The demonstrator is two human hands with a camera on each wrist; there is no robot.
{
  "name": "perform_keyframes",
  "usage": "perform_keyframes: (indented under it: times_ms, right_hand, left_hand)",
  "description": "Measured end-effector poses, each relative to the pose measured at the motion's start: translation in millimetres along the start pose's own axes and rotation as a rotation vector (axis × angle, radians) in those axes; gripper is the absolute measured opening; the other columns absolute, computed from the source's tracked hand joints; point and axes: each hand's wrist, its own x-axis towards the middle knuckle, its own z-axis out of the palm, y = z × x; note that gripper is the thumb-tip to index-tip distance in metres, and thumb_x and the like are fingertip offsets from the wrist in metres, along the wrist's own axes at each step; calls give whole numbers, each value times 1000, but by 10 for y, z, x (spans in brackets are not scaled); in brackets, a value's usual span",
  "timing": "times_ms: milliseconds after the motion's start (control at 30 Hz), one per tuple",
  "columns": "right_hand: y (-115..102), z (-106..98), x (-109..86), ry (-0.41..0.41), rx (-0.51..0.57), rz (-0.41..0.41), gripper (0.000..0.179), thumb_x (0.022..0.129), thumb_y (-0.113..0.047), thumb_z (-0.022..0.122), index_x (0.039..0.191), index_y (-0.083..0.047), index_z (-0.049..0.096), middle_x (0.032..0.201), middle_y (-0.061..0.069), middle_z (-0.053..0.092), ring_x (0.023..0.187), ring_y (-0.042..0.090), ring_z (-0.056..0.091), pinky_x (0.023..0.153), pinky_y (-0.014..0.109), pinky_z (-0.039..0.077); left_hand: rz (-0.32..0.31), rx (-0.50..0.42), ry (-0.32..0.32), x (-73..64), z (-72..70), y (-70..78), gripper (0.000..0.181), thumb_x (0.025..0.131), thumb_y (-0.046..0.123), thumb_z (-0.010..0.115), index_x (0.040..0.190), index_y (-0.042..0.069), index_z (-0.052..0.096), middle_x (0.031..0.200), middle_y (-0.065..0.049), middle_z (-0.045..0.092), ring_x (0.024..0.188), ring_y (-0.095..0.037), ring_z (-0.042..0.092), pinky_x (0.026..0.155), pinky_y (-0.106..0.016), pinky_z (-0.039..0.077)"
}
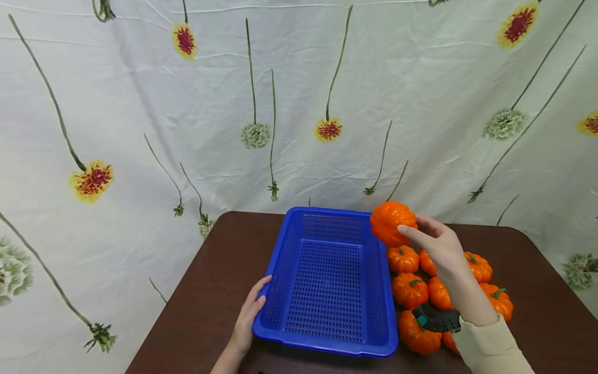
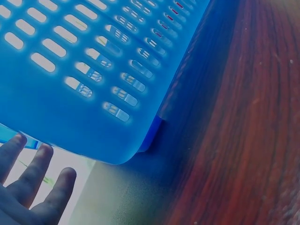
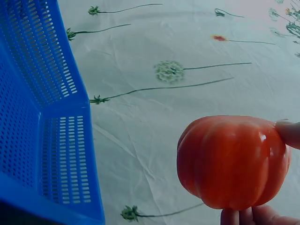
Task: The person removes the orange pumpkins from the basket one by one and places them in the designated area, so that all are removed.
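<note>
A blue plastic basket (image 1: 327, 349) with slotted walls stands on the table, with nothing inside it. My left hand (image 1: 245, 319) rests against its left rim near the front corner; in the left wrist view its fingers (image 2: 60, 192) look spread, and the thumb is not seen. My right hand (image 1: 439, 244) pinches a small orange pumpkin (image 1: 391, 223) between thumb and fingers, raised near the basket's far right corner. In the right wrist view this pumpkin (image 3: 232, 161) appears beside the basket wall (image 3: 70, 154). A black band sits on the right wrist.
Several more small pumpkins (image 1: 410, 291) lie on the dark brown table (image 1: 224, 259) right of the basket, some partly hidden under the right forearm. A white cloth with printed flowers (image 1: 299, 166) hangs behind the table.
</note>
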Motion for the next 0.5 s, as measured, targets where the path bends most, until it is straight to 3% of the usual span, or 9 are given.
perform_keyframes:
  times_ms: [267,500]
  right_hand:
    - [178,-312,-219,97,138,-78,35,84,-21,71,117,-20,60,104,-14,58,94,5,52,75,16,44]
    - [379,-654,-369,102,248,-115,37,87,-8,66,121,-21,60,108,-13,59,94,2,54,71,16,47]
  left_hand:
    - [-24,4,14,-2,6,0,45,100,16,31,143,5,31,143,-21,29,118,-21,43,92,-27,40]
    - [-30,-4,10,-8,15,-12,44,100,15,30,143,5,31,144,-21,29,119,-22,43,92,-27,40]
